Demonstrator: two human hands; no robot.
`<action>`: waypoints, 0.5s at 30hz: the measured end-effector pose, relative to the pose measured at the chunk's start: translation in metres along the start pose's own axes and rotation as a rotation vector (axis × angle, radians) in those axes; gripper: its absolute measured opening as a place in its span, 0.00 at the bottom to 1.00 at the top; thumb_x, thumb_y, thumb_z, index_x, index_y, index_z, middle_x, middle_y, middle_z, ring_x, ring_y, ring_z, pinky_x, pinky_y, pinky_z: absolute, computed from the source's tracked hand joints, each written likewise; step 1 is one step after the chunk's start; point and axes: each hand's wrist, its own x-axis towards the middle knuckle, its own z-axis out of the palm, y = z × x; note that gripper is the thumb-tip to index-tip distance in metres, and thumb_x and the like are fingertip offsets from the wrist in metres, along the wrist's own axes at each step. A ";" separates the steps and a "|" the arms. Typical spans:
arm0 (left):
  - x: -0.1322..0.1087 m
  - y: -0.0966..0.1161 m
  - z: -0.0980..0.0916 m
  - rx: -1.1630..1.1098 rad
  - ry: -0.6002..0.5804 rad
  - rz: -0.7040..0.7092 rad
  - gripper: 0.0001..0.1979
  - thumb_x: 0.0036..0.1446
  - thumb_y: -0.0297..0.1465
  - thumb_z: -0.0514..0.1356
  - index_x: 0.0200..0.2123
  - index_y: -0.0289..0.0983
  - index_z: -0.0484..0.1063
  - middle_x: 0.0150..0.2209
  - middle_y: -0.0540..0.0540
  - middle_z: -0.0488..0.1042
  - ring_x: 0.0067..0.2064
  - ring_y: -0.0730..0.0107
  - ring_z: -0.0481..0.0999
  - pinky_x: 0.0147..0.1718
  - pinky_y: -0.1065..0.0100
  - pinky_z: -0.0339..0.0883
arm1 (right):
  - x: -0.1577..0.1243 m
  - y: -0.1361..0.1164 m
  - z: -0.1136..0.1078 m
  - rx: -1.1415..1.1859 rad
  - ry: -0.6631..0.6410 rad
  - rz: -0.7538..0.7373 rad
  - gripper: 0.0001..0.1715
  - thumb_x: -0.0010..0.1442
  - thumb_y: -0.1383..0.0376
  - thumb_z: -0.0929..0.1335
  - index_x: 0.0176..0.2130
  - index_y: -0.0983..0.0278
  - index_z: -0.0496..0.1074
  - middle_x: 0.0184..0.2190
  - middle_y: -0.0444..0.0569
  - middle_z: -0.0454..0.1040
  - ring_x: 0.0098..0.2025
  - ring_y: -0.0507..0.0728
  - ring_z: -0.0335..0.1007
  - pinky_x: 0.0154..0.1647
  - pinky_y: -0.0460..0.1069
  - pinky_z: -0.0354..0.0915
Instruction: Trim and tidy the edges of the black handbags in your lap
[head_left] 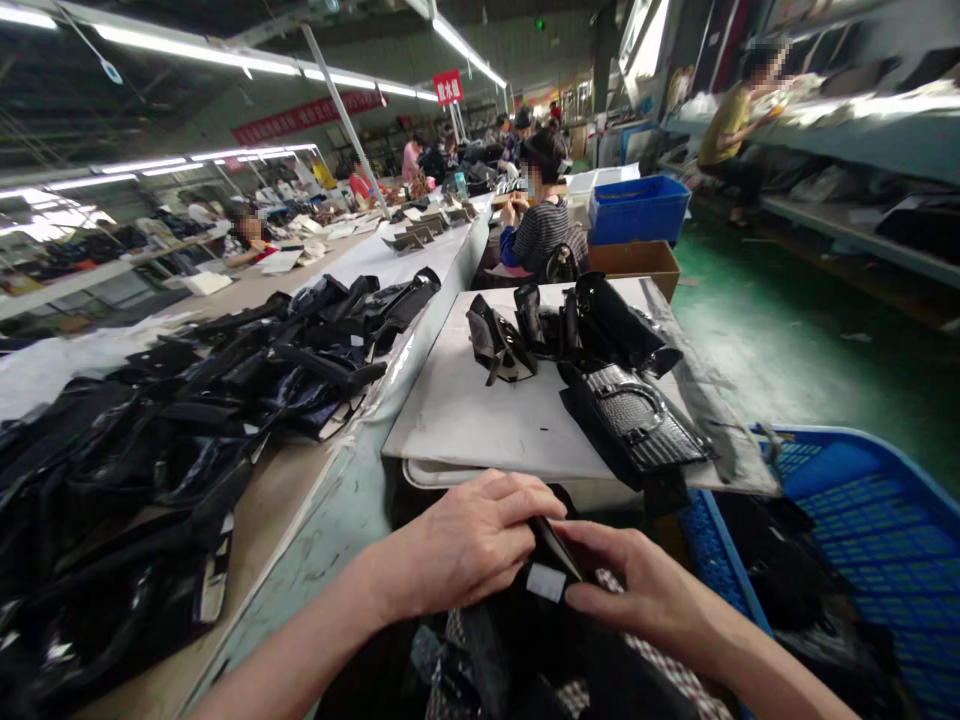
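Directly between my hands lies the black piece [549,553], above the checked cloth [664,670]. My left hand [476,540] grasps its far end; my right hand [630,570] pinches its right edge — thumb beside the white label [546,582]. That pale-trimmed edge slants from far left to near right — I can't tell the whole long axis.

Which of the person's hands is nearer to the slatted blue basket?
Right. The right hand grips the right side of the black piece, just left of the blue basket; the left hand is farther left, over the piece's other side.
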 end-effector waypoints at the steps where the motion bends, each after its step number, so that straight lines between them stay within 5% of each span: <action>1: 0.000 0.000 -0.001 -0.003 0.018 0.027 0.05 0.61 0.23 0.55 0.35 0.35 0.70 0.54 0.42 0.71 0.58 0.60 0.66 0.58 0.60 0.62 | 0.001 0.002 0.000 0.035 0.003 0.000 0.27 0.52 0.71 0.68 0.53 0.62 0.73 0.37 0.42 0.77 0.41 0.58 0.71 0.45 0.49 0.65; 5: 0.004 -0.004 -0.002 -0.023 0.126 0.041 0.05 0.58 0.21 0.55 0.33 0.36 0.67 0.49 0.43 0.74 0.55 0.60 0.69 0.54 0.63 0.66 | 0.011 0.006 -0.003 0.134 0.002 -0.057 0.30 0.48 0.73 0.69 0.52 0.62 0.73 0.38 0.42 0.76 0.38 0.55 0.69 0.38 0.45 0.64; 10: 0.017 -0.013 0.010 -0.029 0.244 0.000 0.09 0.53 0.18 0.53 0.31 0.38 0.62 0.38 0.47 0.77 0.38 0.70 0.75 0.36 0.73 0.68 | 0.021 0.008 -0.012 0.074 -0.042 -0.050 0.21 0.49 0.64 0.73 0.45 0.63 0.76 0.31 0.41 0.75 0.32 0.53 0.70 0.32 0.42 0.63; 15: 0.019 -0.027 0.028 0.029 0.388 0.046 0.11 0.45 0.17 0.54 0.28 0.39 0.58 0.30 0.51 0.76 0.29 0.72 0.73 0.28 0.73 0.62 | 0.024 0.024 -0.018 -0.350 0.015 -0.293 0.19 0.55 0.54 0.72 0.45 0.59 0.76 0.43 0.47 0.78 0.43 0.59 0.75 0.45 0.46 0.68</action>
